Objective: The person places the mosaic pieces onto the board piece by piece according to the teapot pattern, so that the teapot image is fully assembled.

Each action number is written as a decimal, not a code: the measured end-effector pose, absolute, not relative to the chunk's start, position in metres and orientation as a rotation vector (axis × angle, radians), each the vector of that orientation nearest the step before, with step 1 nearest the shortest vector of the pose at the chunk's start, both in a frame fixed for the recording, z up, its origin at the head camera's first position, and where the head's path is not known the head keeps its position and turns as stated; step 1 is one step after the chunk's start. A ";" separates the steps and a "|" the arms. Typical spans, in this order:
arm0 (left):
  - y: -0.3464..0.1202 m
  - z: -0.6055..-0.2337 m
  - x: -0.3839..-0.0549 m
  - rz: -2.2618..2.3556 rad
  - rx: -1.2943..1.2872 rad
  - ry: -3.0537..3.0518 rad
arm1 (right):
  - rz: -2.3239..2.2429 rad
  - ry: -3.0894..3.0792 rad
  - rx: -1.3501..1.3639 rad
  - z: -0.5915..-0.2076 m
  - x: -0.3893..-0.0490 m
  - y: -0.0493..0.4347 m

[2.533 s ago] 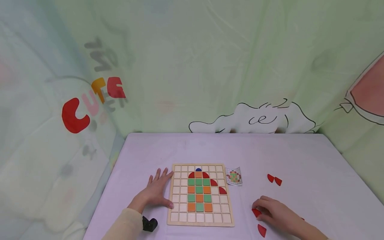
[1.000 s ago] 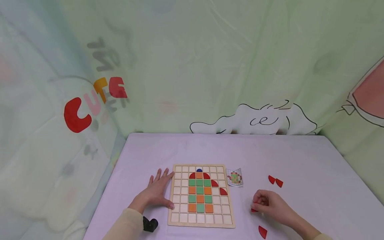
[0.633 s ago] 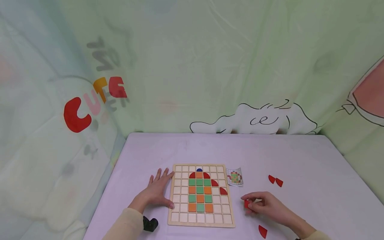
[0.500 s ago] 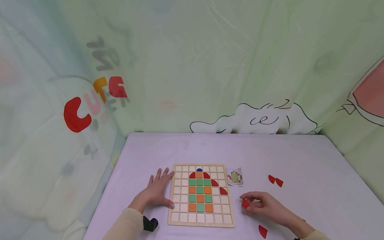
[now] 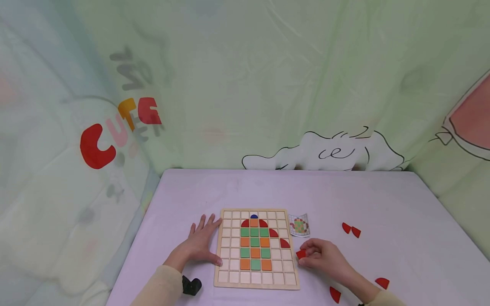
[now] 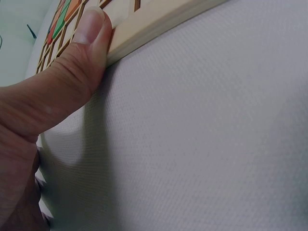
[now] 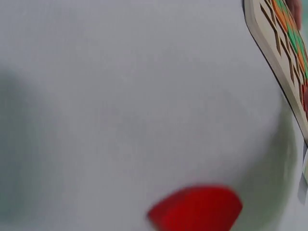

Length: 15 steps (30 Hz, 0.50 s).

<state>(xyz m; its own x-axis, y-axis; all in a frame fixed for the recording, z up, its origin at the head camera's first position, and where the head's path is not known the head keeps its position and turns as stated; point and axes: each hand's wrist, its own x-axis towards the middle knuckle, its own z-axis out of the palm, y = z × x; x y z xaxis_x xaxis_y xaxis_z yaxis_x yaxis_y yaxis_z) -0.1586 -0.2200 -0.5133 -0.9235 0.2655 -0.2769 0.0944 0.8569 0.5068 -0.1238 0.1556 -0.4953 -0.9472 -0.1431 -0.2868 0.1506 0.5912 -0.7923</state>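
Observation:
My left hand [image 5: 196,246] lies at the left side of the wooden grid board [image 5: 256,286], fingers spread. In the left wrist view its thumb [image 6: 91,29] presses on the board's rim. Just off the board's right edge, my right hand [image 5: 325,259] pinches a red tile [image 5: 301,253] between thumb and fingertips. Green, orange, red and blue tiles fill cells in the board's middle and right. Low in the right wrist view is a blurred red piece [image 7: 197,209]; I cannot tell which one it is.
A small printed pattern card [image 5: 299,225] lies against the board's upper right. Loose red quarter-circle tiles lie to the right: a pair [image 5: 351,230] farther back, one [image 5: 335,294] below the right hand, another [image 5: 382,283] by the right wrist. A black object [image 5: 191,285] sits near the left sleeve.
My right hand has picked up the red tile and carried it left to the board's right edge. A red tile by the wrist has come into view. The left hand stays in place.

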 end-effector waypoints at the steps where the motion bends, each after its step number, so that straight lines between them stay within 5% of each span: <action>1: -0.220 -0.513 -0.159 0.713 0.269 2.692 | -1.285 2.519 0.023 -0.496 -0.124 0.152; 15: -0.220 -0.509 -0.157 0.733 0.265 2.691 | -1.244 2.621 0.054 -0.496 -0.129 0.124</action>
